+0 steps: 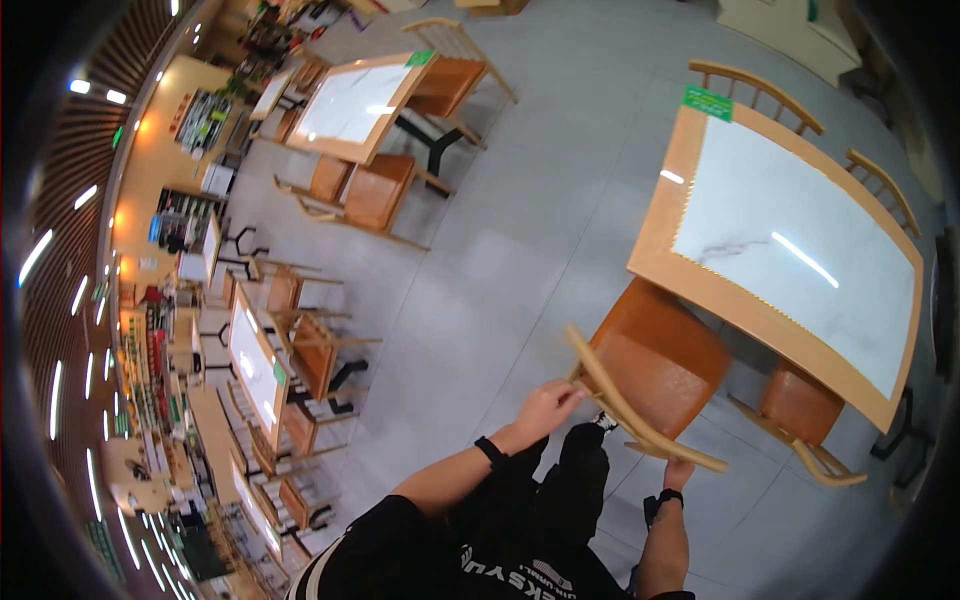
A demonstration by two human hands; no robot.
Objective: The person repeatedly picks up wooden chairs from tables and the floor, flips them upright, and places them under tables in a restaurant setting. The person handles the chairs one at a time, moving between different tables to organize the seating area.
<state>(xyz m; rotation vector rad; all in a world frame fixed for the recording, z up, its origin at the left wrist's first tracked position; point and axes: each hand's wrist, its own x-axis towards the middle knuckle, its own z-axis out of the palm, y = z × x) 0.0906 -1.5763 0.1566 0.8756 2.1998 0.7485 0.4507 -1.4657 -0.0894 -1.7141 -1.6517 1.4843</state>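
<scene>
A wooden chair (655, 365) with an orange-brown seat stands pushed toward a table (655, 235) with a pale wooden frame and a white marble-look top. My left hand (545, 405) grips the left end of the chair's curved backrest rail. My right hand (678, 472) holds the right end of the same rail from below, partly hidden by the wood. Both wrists carry dark bands. My dark trousers and a shoe show just under the chair.
A second orange chair (800, 410) stands to the right at the same table, and two more chair backs (760, 90) sit on its far side. More tables and chairs (360, 100) fill the left. Grey tiled floor (520, 220) lies between. Shelves line the far left wall.
</scene>
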